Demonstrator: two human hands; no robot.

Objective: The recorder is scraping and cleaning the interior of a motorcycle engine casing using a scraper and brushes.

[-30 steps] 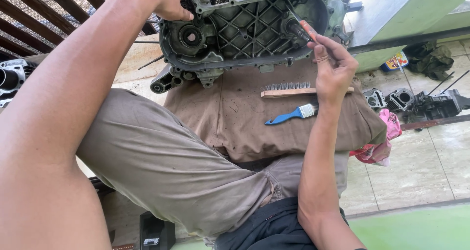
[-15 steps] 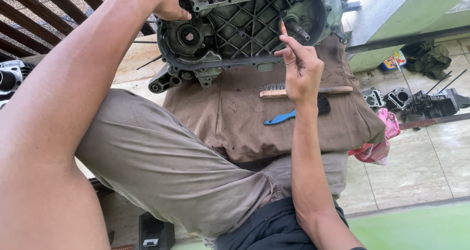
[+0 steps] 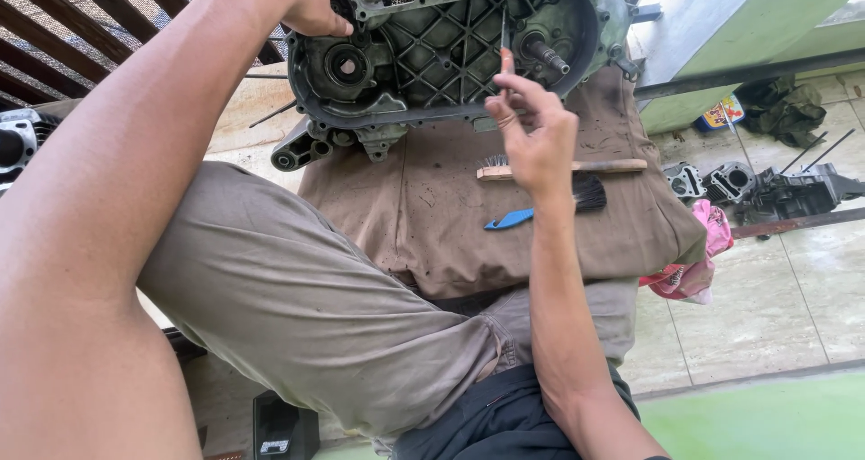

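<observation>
We see a large grey engine casing (image 3: 450, 50) lying open-side up at the far edge of a brown cloth (image 3: 432, 217) spread over the floor, its ribbed inside facing us and a short shaft (image 3: 548, 56) sticking out of its right chamber. Our left hand (image 3: 315, 5) is closed over the casing's upper left rim, fingers wrapped on the metal. Our right hand (image 3: 536, 131) hovers just in front of the casing's lower edge, loosely curled, thumb and forefinger pinching a thin, flat metal strip (image 3: 503, 41) that stands upright against the ribs. On the cloth beneath that hand lie a wooden-handled wire brush (image 3: 613, 165) and, just nearer us, a blue-handled paintbrush (image 3: 509, 218) with dark bristles. Dark engine parts (image 3: 766, 190) sit on the tiles at right, beside a pink rag (image 3: 698, 266).
</observation>
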